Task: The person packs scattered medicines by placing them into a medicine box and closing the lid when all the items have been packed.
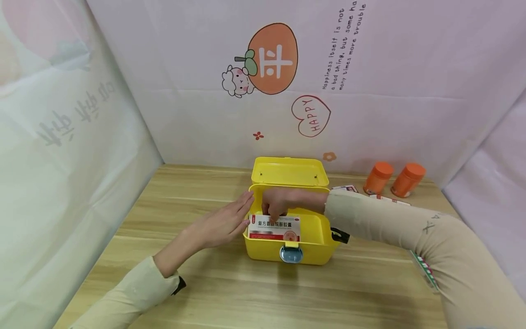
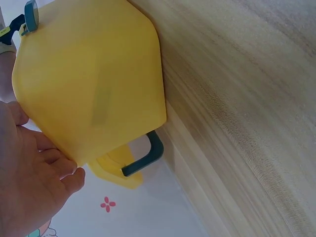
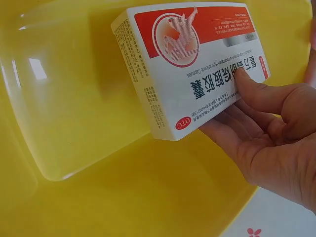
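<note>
A white and red medicine box (image 1: 269,227) stands inside the left part of a yellow storage box (image 1: 263,253), whose lid is raised at the back. From above, my right hand (image 1: 276,201) pinches the medicine box between thumb and fingers; the right wrist view shows the thumb on the printed face of the medicine box (image 3: 197,64). My left hand (image 1: 223,224) rests with extended fingers at the left rim of the storage box. In the left wrist view the fingers of the left hand (image 2: 39,168) touch the yellow side wall (image 2: 98,79).
Two orange jars (image 1: 378,178) stand at the back right of the wooden table (image 1: 197,292). Flat packages lie partly hidden behind and under the right sleeve, one a green and white package (image 1: 425,270). A grey latch (image 1: 291,254) hangs on the storage box's front.
</note>
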### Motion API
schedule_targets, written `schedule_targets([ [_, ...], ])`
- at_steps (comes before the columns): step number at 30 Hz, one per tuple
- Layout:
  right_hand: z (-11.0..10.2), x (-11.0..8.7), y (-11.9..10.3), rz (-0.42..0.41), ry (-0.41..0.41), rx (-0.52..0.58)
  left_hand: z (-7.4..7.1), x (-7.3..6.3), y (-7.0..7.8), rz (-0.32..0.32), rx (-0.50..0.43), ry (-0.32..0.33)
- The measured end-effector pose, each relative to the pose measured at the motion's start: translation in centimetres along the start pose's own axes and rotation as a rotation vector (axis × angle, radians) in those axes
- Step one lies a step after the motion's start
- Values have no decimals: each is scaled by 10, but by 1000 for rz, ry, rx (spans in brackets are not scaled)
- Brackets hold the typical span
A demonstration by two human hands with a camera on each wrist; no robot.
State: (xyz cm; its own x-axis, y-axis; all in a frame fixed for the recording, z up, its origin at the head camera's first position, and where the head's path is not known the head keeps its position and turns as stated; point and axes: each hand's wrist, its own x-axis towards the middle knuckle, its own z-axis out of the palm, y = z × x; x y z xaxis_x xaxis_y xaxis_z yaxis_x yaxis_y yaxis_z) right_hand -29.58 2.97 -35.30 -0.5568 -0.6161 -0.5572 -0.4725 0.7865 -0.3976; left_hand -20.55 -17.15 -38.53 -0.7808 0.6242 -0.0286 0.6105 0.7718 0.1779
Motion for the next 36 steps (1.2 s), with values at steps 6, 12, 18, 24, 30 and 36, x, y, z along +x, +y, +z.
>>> schedule_targets([
  [6,5,4,1,15,-3,-30,0,1,0,-16,-5,-14],
  [12,12,10,2,20,-24,-53,3,2,0,-16,-6,-6],
  [18,15,15,3,38,-35,-53,5,3,-1,3,2,13],
  [24,14,21,3,59,-50,-38,5,3,-3,-2,-1,12],
  [30,18,27,4,74,-46,-13,5,4,-3,20,9,14],
  [36,20,27,-1,32,-59,-38,5,3,-4,10,11,8],
])
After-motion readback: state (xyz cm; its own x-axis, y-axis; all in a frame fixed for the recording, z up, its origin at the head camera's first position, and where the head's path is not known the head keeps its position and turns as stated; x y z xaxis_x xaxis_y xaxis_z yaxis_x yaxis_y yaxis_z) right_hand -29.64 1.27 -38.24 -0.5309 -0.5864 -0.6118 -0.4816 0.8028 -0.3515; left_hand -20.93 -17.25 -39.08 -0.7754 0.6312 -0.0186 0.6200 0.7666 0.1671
